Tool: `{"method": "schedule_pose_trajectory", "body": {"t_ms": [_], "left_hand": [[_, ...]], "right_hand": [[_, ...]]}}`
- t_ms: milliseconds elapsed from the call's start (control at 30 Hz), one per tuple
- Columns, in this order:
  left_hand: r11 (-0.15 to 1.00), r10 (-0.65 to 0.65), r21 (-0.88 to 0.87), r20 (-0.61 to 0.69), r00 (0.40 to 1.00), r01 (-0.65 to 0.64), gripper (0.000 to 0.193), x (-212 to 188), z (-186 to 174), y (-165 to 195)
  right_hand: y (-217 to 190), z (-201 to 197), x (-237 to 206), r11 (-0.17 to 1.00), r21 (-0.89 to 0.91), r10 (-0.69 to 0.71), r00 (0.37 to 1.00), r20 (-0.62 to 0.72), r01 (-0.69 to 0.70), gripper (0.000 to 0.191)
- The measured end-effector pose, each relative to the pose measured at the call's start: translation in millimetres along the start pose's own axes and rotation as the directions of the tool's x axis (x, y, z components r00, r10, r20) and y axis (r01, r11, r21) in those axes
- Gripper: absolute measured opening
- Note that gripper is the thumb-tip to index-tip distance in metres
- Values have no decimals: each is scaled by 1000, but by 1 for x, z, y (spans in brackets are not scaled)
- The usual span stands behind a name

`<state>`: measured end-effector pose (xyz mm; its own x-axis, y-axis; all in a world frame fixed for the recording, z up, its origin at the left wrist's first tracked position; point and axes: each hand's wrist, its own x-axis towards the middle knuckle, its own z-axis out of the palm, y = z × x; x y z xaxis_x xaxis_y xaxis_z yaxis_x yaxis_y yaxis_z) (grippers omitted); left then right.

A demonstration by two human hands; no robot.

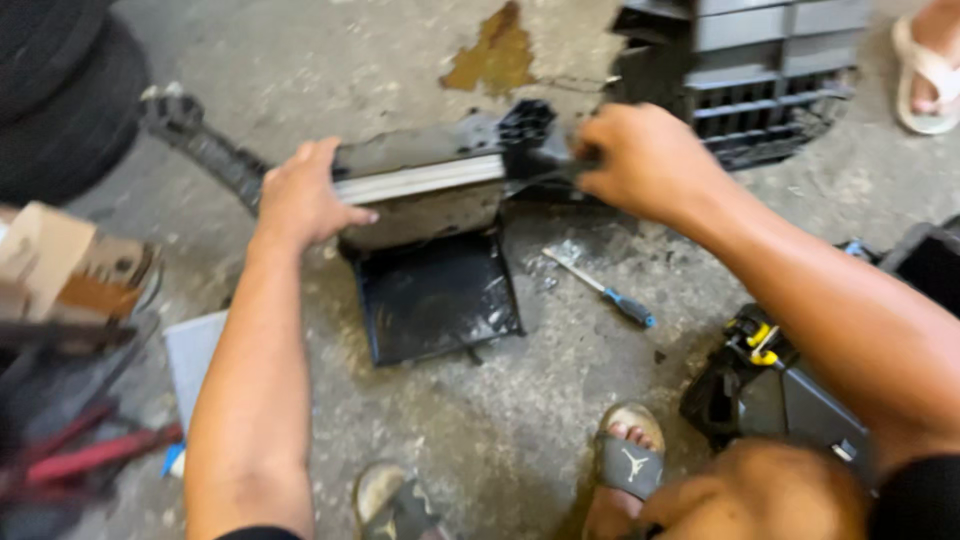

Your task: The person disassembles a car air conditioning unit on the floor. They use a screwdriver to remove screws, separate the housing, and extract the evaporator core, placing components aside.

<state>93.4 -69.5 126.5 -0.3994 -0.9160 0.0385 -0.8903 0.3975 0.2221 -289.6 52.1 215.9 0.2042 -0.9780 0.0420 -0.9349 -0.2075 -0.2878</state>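
Both hands [300, 195] [645, 160] grip ribbed black plastic housing [430, 170].

Both bare arms reach forward — the left hand [300, 195] curled in a grip, fingers bent; the right hand [645, 160] clenched, wrist bent inward.

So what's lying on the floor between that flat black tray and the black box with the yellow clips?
In the head view, a blue-handled screwdriver lies on bare concrete between the tray and the box.
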Motion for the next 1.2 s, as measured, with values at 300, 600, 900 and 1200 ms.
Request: {"method": "schedule_pose_trajectory", "body": {"t_ms": [300, 600, 900, 1200], "left_hand": [[997, -61, 54, -52, 997, 64, 110, 2, 13, -1], [996, -78, 44, -56, 995, 81, 112, 0, 16, 4], [998, -45, 39, -94, 994, 49, 110, -2, 20, 0], [998, -47, 42, -105, 993, 52, 110, -3, 19, 1]], "right_hand": [[-3, 33, 41, 990, 138, 2, 997, -83, 10, 30], [4, 44, 40, 988, 142, 69, 995, -71, -59, 21], [1, 40, 35, 992, 126, 29, 995, -92, -17, 18], [15, 50, 56, 986, 82, -127, 977, -174, 142, 18]]}}
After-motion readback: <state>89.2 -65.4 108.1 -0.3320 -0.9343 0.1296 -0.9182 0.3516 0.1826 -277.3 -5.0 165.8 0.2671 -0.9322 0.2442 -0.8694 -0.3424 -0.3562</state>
